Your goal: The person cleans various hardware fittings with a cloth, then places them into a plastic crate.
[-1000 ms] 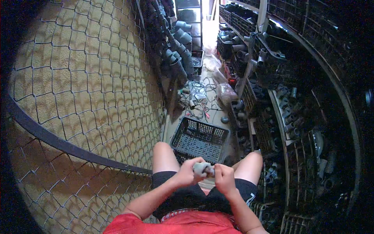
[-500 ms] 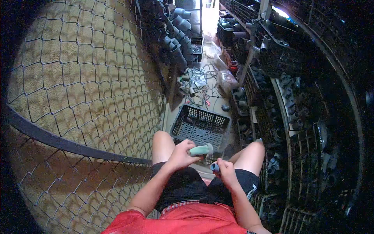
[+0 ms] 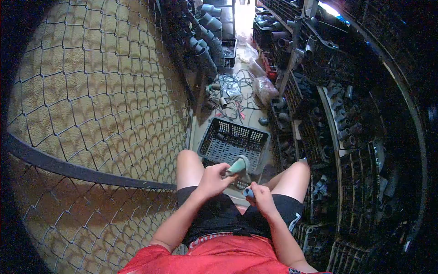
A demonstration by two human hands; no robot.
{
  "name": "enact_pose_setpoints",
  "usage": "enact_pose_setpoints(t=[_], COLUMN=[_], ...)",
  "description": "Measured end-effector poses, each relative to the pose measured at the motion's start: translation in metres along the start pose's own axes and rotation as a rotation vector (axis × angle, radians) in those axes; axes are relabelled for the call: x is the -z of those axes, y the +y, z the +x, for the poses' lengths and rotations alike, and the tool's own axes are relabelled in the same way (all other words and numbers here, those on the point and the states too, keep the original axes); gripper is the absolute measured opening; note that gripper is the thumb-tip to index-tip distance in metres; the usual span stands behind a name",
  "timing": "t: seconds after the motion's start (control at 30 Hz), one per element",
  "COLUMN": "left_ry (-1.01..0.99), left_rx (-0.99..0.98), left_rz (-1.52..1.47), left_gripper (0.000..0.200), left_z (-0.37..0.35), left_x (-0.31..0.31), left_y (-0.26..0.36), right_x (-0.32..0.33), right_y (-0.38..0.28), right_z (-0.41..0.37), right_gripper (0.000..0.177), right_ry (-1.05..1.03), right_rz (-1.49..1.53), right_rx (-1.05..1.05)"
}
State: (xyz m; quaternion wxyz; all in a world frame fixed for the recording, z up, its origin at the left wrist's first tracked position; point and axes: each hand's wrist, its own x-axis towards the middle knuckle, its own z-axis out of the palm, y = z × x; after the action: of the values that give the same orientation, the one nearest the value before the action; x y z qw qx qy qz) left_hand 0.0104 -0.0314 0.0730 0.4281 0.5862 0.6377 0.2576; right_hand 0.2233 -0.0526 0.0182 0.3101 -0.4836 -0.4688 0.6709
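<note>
Above the person's lap, between the bare knees, the left hand (image 3: 211,179) was closed around a grey-green pipe fitting (image 3: 238,164), held tilted with its open end pointing up and away from the body. Just beside it and a little lower, the right hand (image 3: 259,200) pinched a small blue piece (image 3: 247,192) between thumb and fingers; what that piece was could not be told. The two things were near each other but apart. Past the knees, a black plastic crate (image 3: 230,142) with slotted walls stood on the floor (image 3: 250,112), with a few dark parts lying inside it. A wire fence (image 3: 91,91) ran along the left. On the right, dark shelves (image 3: 337,118) were packed with grey pipe parts. Farther down the narrow aisle, loose cables (image 3: 228,89) and a clear bag (image 3: 267,86) lay on the floor, and big grey pipe elbows (image 3: 207,39) were stacked against the left side.
</note>
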Motion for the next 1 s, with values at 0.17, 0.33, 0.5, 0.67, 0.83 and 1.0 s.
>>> enact_pose_setpoints(t=[0.17, 0.33, 0.5, 0.67, 0.83, 1.0], left_ry=[0.047, -0.025, -0.083, -0.073, 0.168, 0.197], left_rx=[-0.593, -0.614, -0.708, -0.853, -0.431, -0.946], left_rz=[0.050, 0.229, 0.078, 0.032, -0.121, -0.065], left_gripper=[0.038, 0.047, 0.050, 0.031, 0.025, 0.023], left_z=[-0.026, -0.033, -0.030, -0.025, -0.021, -0.008], left_x=[-0.029, -0.026, -0.020, -0.015, -0.040, -0.035], left_y=[0.014, 0.024, 0.020, 0.027, 0.022, 0.015], right_x=[-0.006, 0.000, 0.015, -0.010, -0.017, 0.015], right_y=[-0.006, -0.001, -0.004, 0.002, -0.034, -0.030], right_z=[0.002, 0.009, 0.023, -0.002, 0.019, 0.016], right_gripper=[0.047, 0.046, 0.029, 0.027, 0.031, 0.028], right_ry=[0.142, 0.185, -0.065, -0.350, 0.363, -0.186], right_rz=[0.248, 0.026, 0.014, 1.125, -0.461, 0.579], right_rx=[-0.036, 0.020, 0.058, -0.468, 0.536, -0.261])
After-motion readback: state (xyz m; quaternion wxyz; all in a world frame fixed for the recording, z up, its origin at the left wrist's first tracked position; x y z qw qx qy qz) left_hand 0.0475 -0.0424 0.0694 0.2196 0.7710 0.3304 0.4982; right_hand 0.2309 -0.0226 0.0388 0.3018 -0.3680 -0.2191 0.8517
